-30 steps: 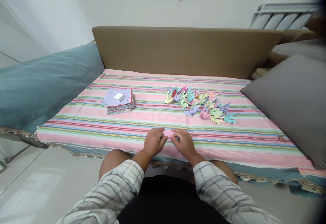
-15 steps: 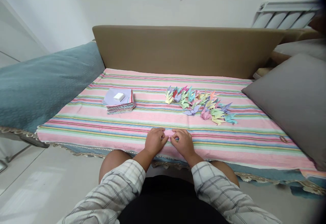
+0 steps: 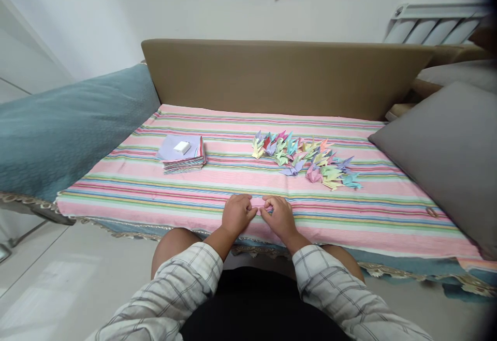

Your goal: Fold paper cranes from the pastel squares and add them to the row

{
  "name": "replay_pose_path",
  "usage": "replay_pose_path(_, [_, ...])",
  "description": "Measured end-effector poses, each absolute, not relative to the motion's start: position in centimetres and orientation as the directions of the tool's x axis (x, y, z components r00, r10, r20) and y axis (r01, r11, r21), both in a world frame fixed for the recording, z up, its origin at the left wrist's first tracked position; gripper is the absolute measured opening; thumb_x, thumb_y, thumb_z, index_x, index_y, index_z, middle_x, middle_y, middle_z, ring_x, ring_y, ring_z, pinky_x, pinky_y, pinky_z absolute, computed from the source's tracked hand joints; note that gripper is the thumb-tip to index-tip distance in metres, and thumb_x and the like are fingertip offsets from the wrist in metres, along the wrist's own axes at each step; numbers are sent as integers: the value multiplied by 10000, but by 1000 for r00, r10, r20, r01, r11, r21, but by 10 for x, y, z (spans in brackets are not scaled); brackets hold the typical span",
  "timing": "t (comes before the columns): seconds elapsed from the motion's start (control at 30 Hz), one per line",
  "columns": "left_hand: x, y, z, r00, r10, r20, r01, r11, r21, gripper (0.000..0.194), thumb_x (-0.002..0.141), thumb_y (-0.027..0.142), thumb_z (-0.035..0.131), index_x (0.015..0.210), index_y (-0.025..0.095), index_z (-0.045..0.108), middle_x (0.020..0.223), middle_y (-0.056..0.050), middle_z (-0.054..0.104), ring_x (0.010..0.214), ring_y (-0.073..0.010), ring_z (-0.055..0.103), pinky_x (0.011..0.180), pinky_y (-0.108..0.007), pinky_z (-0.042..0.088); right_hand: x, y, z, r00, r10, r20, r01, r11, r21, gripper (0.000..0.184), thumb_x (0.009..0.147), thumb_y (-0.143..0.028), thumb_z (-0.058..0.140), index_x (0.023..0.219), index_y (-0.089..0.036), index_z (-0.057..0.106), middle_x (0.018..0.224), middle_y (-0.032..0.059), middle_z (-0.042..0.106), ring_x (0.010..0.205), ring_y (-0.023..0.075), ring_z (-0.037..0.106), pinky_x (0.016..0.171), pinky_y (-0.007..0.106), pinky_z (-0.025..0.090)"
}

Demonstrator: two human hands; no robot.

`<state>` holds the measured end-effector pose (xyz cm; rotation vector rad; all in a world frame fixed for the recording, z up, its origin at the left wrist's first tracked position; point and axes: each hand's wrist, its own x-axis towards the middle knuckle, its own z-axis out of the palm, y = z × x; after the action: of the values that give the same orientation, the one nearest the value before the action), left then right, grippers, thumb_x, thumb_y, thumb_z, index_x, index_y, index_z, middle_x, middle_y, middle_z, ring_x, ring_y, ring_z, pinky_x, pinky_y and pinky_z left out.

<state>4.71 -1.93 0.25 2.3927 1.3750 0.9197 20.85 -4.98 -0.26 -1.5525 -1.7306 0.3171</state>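
A small piece of pink paper [image 3: 257, 202] lies on the striped cloth [image 3: 217, 178] near the front edge, between my two hands. My left hand [image 3: 236, 213] pinches its left side, thumb and fingers curled together. On the paper's right side my right hand [image 3: 278, 216] does the same, the two thumb tips almost touching. Its folds are too small to make out, and the fingers hide both ends. Beyond my hands, to the right, sit several folded paper cranes [image 3: 297, 167] in many colours.
Left of the cranes stands a stack of coloured paper sheets [image 3: 184, 165] with a small white block [image 3: 182, 147] on top. A grey cushion [image 3: 446, 160] leans at the right. A brown backrest [image 3: 272, 77] runs along the back, and a teal armrest [image 3: 77, 123] slopes at the left.
My thumbs have shifted very slightly over the pink paper. Everything else is where it was.
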Motion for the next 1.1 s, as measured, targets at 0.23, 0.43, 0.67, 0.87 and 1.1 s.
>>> replay_pose_path(0.23, [47, -18, 3, 369, 850, 376, 695, -521, 495, 189, 702, 204, 690, 606, 194, 527, 979, -44, 690, 906, -222, 601, 798, -377, 432, 211, -50, -2, 21, 938, 346, 712, 229, -663, 36, 746, -206, 552, 757, -236, 535, 1044, 26, 666, 977, 224, 551, 862, 390, 374])
replay_pose_path(0.43, [47, -20, 8, 366, 866, 340, 704, -497, 508, 187, 713, 208, 678, 612, 191, 522, 950, -36, 690, 932, -217, 597, 810, -359, 421, 215, -50, -1, -5, 948, 320, 690, 235, -685, 71, 771, -215, 537, 829, -234, 574, 1073, 25, 659, 1011, 218, 545, 891, 398, 370])
replay_pose_path(0.67, [47, -21, 8, 364, 870, 333, 704, -491, 512, 180, 719, 206, 669, 616, 193, 523, 1004, -40, 686, 934, -217, 592, 820, -368, 421, 221, -49, -3, -22, 942, 334, 630, 272, -728, 146, 750, -205, 526, 863, -232, 615, 1055, 39, 669, 998, 218, 563, 909, 393, 393])
replay_pose_path(0.87, [47, -20, 7, 368, 866, 338, 699, -497, 514, 178, 721, 214, 671, 617, 193, 528, 1010, -44, 684, 938, -218, 591, 826, -371, 419, 217, -49, -4, -4, 943, 334, 649, 256, -716, 158, 735, -160, 501, 831, -235, 603, 1066, 24, 667, 1014, 214, 555, 917, 401, 380])
replay_pose_path(1.1, [47, -20, 8, 370, 870, 325, 703, -491, 514, 191, 721, 212, 672, 606, 193, 521, 969, -46, 690, 955, -223, 590, 828, -371, 416, 220, -48, -6, -20, 939, 343, 627, 279, -728, 113, 742, -175, 504, 787, -235, 588, 1066, 27, 668, 1016, 218, 557, 906, 411, 387])
